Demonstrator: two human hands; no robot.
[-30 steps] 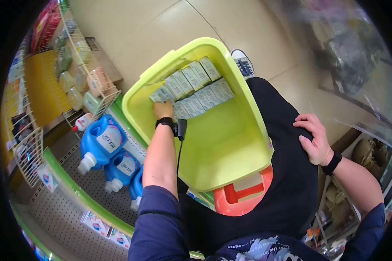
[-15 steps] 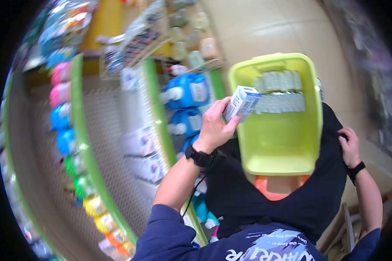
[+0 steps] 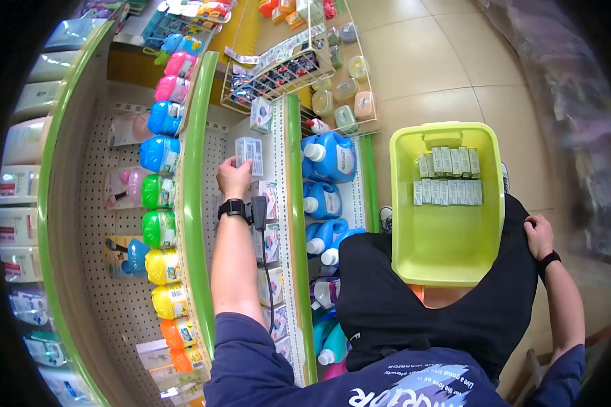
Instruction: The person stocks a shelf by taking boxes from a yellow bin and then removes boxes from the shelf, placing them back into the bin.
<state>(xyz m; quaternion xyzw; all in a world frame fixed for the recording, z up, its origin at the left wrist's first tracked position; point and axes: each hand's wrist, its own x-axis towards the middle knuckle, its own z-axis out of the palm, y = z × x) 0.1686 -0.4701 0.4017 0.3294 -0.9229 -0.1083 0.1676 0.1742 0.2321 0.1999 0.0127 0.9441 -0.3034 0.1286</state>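
My left hand (image 3: 234, 179) reaches over the shelf (image 3: 278, 146), its fingers closed on a small white box (image 3: 249, 155) with fine print. Behind that box another white box (image 3: 261, 114) stands on the same shelf, and more boxes (image 3: 267, 243) line it nearer to me. My right hand (image 3: 539, 237) rests on my right thigh, its fingers curled; whatever may be under them is hidden. Between my legs sits a yellow-green bin (image 3: 448, 270) holding two rows of small boxes (image 3: 448, 192).
Blue jugs (image 3: 334, 157) stand on the lower shelf. Colourful bottles (image 3: 159, 192) line the shelf at the left. A wire basket (image 3: 278, 76) hangs beyond my left hand. Plastic-covered goods (image 3: 557, 88) are at the right, beside the tiled floor (image 3: 448, 61).
My left hand has moved left with a box, from beside the bin to over the shelf. The view has shifted, and the bin appears slightly farther right. My right hand stays on my thigh.
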